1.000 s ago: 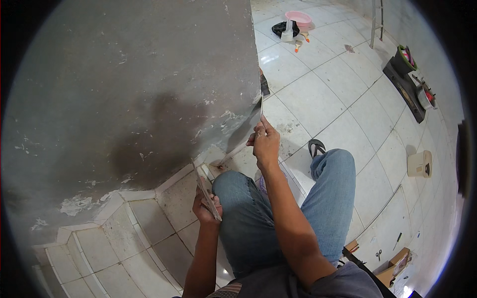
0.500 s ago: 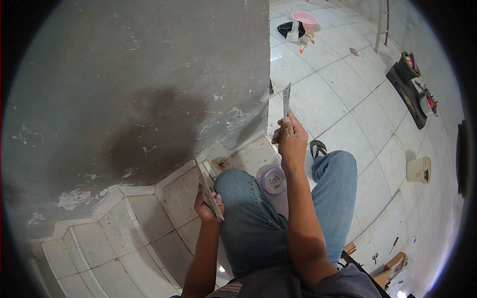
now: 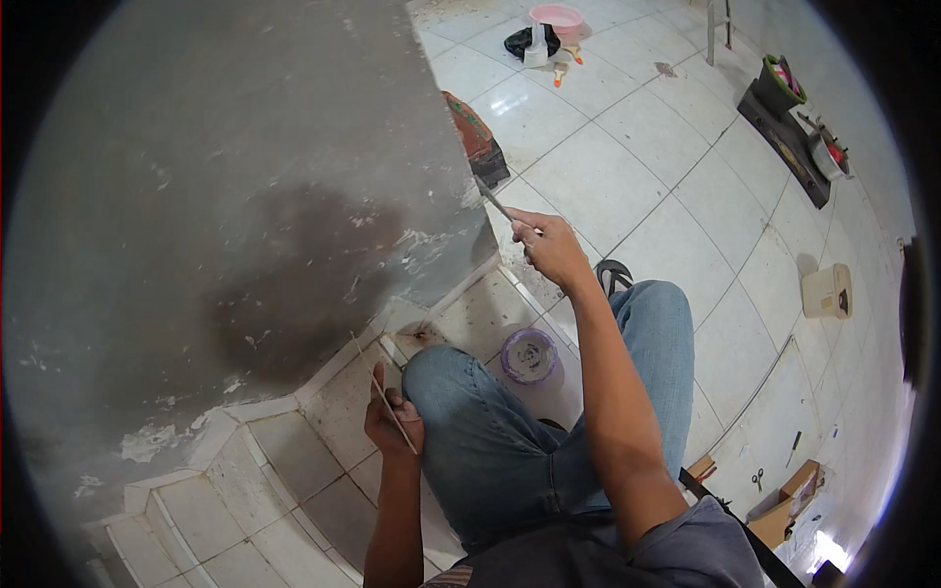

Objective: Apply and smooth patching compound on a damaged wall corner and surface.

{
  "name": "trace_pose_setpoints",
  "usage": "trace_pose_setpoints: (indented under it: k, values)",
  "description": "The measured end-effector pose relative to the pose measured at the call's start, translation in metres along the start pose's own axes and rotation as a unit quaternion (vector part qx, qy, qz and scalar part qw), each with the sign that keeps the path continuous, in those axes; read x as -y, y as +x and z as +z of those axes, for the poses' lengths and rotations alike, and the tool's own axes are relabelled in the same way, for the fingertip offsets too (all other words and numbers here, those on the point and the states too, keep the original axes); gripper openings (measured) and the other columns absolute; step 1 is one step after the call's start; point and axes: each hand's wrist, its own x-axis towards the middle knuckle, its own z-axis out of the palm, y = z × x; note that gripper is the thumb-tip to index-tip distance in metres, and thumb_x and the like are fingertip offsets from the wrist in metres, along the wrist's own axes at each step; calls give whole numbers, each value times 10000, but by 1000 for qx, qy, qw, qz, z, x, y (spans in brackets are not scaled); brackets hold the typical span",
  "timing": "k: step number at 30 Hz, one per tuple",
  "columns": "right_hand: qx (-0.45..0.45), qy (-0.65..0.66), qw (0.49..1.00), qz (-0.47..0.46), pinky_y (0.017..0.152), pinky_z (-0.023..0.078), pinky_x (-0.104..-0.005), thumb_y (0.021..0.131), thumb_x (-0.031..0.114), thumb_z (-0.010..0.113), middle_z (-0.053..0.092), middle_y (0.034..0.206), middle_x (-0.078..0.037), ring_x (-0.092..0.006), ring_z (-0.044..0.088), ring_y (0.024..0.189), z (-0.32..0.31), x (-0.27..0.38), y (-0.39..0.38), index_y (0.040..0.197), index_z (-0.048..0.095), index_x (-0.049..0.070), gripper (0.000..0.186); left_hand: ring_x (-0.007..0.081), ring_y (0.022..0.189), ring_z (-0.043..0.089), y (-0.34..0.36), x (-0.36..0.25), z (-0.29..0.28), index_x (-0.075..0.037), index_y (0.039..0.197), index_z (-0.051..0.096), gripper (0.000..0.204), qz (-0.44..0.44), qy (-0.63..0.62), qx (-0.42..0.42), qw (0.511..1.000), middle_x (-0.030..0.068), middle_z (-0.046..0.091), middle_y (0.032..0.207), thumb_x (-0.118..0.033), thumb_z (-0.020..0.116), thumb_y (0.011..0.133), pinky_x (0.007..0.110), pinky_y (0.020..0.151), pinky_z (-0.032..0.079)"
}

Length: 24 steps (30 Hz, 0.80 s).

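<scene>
My right hand (image 3: 549,247) is closed round a putty knife (image 3: 497,204). Its blade reaches the vertical edge of the grey wall (image 3: 294,118); whether it touches is hard to tell. Beside my left knee, my left hand (image 3: 394,423) grips a thin flat plate (image 3: 383,390), seen nearly edge-on. On the tiled step between my knees and the wall stands a round purple tub (image 3: 506,359) with pale residue inside. The wall has whitish patches and flaking along its lower edge.
Tiled steps (image 3: 201,514) descend at the left. Farther off lie a pink basin (image 3: 557,17), a black bag (image 3: 526,41) and brushes (image 3: 560,75). A bucket (image 3: 779,88), a lidded beige box (image 3: 826,292), scissors (image 3: 758,478) and a cardboard box (image 3: 789,505) are at the right.
My right hand has swung left, bringing the putty knife to the wall's edge. The plate in my left hand has turned more edge-on. The view has shifted, revealing a reddish-brown object behind the wall.
</scene>
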Motion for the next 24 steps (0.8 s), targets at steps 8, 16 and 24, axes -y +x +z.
trace_pose_setpoints:
  k: [8,16,24]
  values:
    - [-6,27,999,19,871,479,-384,887,201,550,679,972,-213,-347,657,918,9,6,-8,1182,652,124,322,138,574,591,-3,-1,14,-20,1437,306,531,-15,27,-49,998,107,605,774,-144,391,928,278,658,592]
    - [49,30,997,42,957,434,-408,888,220,540,659,1046,-228,-381,613,1017,-6,13,-4,1159,669,112,319,193,685,642,4,-4,13,18,1429,304,500,-34,40,36,998,157,599,878,-132,354,955,325,818,574]
    - [82,22,996,12,723,487,-330,905,175,542,639,761,-107,-195,597,691,-31,53,-1,1163,661,64,305,132,553,576,2,4,29,-12,1411,358,537,15,117,-93,989,76,603,725,-128,416,890,272,641,591]
